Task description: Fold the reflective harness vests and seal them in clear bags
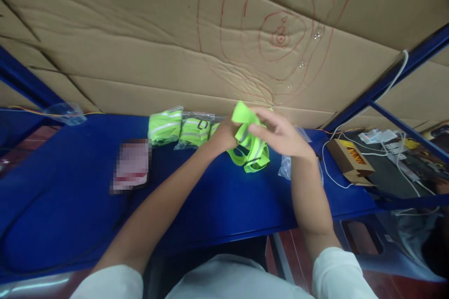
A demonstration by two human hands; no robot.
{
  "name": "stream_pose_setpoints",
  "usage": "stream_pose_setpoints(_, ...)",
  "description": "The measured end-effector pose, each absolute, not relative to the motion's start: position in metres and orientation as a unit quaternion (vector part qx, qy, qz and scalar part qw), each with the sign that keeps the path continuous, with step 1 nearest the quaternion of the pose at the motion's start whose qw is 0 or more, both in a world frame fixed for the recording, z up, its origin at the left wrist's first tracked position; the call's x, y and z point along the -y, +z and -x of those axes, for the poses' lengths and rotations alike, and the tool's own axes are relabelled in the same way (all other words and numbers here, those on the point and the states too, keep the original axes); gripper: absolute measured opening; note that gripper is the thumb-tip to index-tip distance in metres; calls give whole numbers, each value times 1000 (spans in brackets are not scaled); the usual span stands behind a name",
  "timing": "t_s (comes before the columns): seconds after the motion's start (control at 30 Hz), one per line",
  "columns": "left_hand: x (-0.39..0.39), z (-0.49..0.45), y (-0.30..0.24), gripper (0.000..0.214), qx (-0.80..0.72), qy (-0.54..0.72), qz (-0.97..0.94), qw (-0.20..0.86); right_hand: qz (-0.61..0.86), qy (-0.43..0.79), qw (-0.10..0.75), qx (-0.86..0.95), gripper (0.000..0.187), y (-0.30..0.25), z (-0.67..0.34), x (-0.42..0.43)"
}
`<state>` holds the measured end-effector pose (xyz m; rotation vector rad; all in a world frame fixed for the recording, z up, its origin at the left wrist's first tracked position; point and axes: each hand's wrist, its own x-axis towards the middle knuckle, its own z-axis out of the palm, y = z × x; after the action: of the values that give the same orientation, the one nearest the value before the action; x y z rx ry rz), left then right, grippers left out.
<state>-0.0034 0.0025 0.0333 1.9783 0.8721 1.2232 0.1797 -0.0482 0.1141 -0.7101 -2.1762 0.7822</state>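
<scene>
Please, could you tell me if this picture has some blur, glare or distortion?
In the head view, the right hand and green strap look slightly soft; head view again, the plastic bag shows pale glints; same head view, the blue post slants strongly, perhaps wide-angle distortion; also head view, the flat item on the table is pixelated, its details hidden.

our blue table (pixel 210 205) carries bagged green bundles (pixel 165 126) near the back, a pixelated object (pixel 131 166) at left, clear plastic (pixel 285 168) and a white cable (pixel 331 176) at right
</scene>
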Motion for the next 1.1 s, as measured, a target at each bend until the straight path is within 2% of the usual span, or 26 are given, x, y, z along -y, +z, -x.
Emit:
stream_pose_setpoints(0.07,-9,4,30,22,-317,498,-724,357,249,302,281,876,34,116,-175,52)
stream_pose_setpoints(0.1,-11,6,31,21,-315,510,-709,371,255,298,281,876,33,117,-176,51)
stream_pose_setpoints(0.2,-14,13,39,26,-337,567,-607,443,336,231,381,830,34,115,-192,39)
stream_pose_setpoints(0.27,-13,15,47,29,-325,600,-516,518,385,181,397,813,47,110,-208,26)
stream_pose_setpoints(0.33,-9,15,55,29,-282,622,-450,576,397,192,333,833,74,102,-220,12)
stream_pose_setpoints(0.4,-5,14,61,26,-232,637,-407,612,376,244,255,857,84,97,-228,2)
stream_pose_setpoints(0.47,-3,15,64,26,-195,645,-393,625,356,281,224,862,71,95,-231,-1)
stream_pose_setpoints(0.53,-4,22,67,27,-178,636,-415,626,364,265,250,857,50,98,-232,0)
stream_pose_setpoints(0.6,-7,33,69,22,-195,627,-460,598,393,195,289,851,42,103,-235,4)
stream_pose_setpoints(0.7,-14,50,72,9,-306,661,-522,443,442,67,312,838,67,110,-239,12)
stream_pose_setpoints(0.8,-11,55,76,17,-396,638,-586,305,443,14,325,835,84,115,-235,19)
stream_pose_setpoints(0.97,22,43,83,27,-446,348,-797,212,420,-24,370,828,81,121,-227,31)
stream_pose_setpoints(1.1,43,46,97,25,-521,365,-769,66,452,-62,360,814,77,123,-226,39)
